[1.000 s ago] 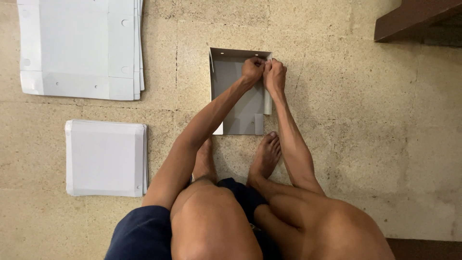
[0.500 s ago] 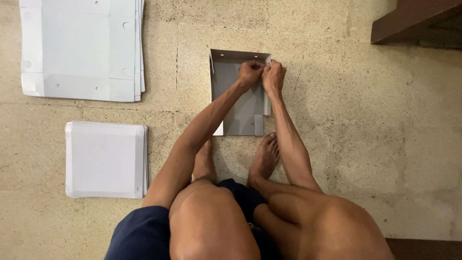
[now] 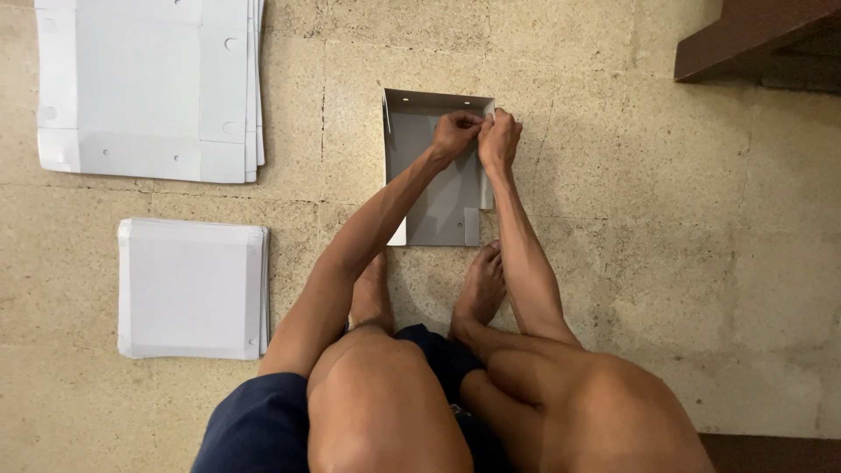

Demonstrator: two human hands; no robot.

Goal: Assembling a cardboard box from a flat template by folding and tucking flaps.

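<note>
We see the grey box (image 3: pixel 438 175) half folded on the floor (image 3: pixel 666 263), at twelve o'clock from the bare feet. The left hand (image 3: pixel 455 134) and right hand (image 3: pixel 499 140) touch each other and pinch closed on the box's white corner flap at its one o'clock corner. We think the thin flap could slip, bend wrong, or tear if pulled hard. Two white card stacks (image 3: pixel 149 88) lie at ten o'clock.

— That half-folded box (image 3: pixel 435 180) looks like matt grey cardboard, smooth, with punched holes.

— And the flat white sheets (image 3: pixel 149 88) at ten o'clock?

— Same smooth card, faintly satin. The floor (image 3: pixel 666 228) is rough, speckled stone; the shorts (image 3: pixel 263 425) are soft navy cloth.
</note>
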